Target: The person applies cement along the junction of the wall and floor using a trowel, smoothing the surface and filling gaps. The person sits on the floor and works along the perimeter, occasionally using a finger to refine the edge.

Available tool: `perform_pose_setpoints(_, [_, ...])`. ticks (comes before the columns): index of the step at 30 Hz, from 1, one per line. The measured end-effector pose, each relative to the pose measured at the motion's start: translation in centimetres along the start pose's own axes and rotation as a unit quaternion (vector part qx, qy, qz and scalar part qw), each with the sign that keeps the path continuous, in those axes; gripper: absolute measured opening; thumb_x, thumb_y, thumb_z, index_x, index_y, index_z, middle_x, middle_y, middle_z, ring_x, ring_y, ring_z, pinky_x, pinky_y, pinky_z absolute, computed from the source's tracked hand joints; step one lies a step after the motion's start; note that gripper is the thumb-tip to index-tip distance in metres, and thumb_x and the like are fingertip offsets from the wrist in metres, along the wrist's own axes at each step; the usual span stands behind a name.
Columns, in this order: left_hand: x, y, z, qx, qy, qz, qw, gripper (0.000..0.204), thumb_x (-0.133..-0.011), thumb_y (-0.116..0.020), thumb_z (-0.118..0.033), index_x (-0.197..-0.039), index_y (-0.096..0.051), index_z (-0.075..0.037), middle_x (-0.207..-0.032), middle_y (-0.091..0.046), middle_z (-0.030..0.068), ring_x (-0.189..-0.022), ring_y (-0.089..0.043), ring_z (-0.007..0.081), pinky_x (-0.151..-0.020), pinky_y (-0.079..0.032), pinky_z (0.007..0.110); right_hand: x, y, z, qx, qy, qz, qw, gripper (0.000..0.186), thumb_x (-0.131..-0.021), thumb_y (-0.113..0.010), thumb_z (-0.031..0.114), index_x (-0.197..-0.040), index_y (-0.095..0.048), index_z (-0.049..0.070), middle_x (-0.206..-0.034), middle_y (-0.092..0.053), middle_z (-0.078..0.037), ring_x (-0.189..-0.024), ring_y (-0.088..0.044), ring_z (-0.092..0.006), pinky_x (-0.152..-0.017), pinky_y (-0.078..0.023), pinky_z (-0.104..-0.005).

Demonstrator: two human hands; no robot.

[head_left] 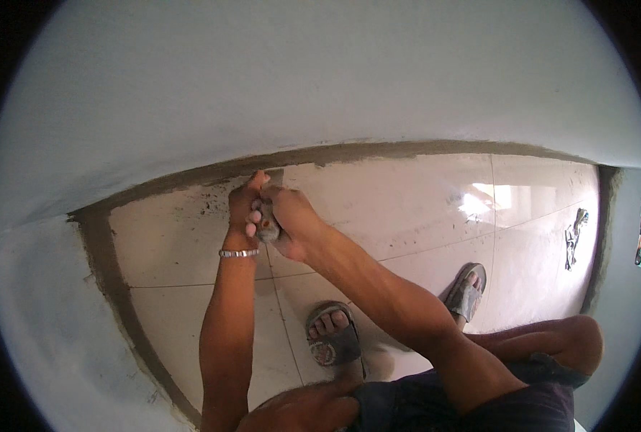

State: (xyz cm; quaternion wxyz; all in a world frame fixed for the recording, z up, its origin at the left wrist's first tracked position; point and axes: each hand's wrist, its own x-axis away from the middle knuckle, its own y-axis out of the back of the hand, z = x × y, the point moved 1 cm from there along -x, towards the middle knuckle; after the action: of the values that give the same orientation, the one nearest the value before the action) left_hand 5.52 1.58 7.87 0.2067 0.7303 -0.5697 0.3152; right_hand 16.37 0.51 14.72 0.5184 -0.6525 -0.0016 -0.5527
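Observation:
Close to the foot of the wall, both of my hands are closed together around one small hand tool. It seems to be a trowel (268, 230), its rounded, cement-smeared handle end poking out toward me. A bit of flat grey blade shows beyond the knuckles, by the mortar strip (349, 153); the rest is covered by my fingers. My right hand (293, 217) wraps the handle from the right. On the left side, my left hand (244, 204) presses against it with curled fingers, a metal bracelet (239, 253) on its wrist.
Pale glossy tiles (378, 216) cover the floor, with dark crumbs (209, 205) scattered left of my hands. A grey-white wall (320, 72) rises ahead, another wall (54, 309) at left. My sandalled feet (332, 331) stand below. A crumpled cloth or bag (575, 237) lies far right.

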Motion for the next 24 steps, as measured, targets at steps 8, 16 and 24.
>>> perform_pose_setpoints(8, [-2.6,1.1,1.2,0.078,-0.011,0.035,0.996,0.02,-0.084,-0.073,-0.024,-0.074,-0.062,-0.01,-0.076,-0.061,-0.0019,-0.063,-0.052,0.01,-0.06,-0.043,0.028,-1.3,0.8,-1.3,0.027,-0.002,0.008,1.0,0.015,-0.107,-0.039,0.016,-0.101,-0.047,0.004,-0.082,-0.051,-0.007,-0.066,-0.055,-0.0187,-0.058,-0.054,-0.0375])
perform_pose_setpoints(16, [-2.9,1.8,1.1,-0.039,-0.003,-0.025,0.999,0.022,-0.085,-0.074,-0.027,-0.075,-0.062,-0.011,-0.072,-0.058,-0.0021,-0.063,-0.052,0.0101,-0.058,-0.044,0.028,-0.5,1.4,-2.0,0.044,-0.006,0.043,0.998,0.018,-0.108,-0.039,0.019,-0.102,-0.047,0.004,-0.086,-0.052,-0.008,-0.065,-0.055,-0.019,-0.059,-0.056,-0.0374])
perform_pose_setpoints(24, [-2.9,2.0,4.2,-0.118,-0.112,0.06,0.985,0.035,-0.089,-0.073,-0.036,-0.075,-0.065,-0.005,-0.07,-0.061,-0.0001,-0.063,-0.054,0.0101,-0.058,-0.046,0.028,0.7,2.2,-3.0,-0.045,-0.012,-0.001,0.999,0.015,-0.107,-0.039,0.015,-0.103,-0.048,0.003,-0.087,-0.053,-0.008,-0.065,-0.055,-0.0186,-0.059,-0.055,-0.0369])
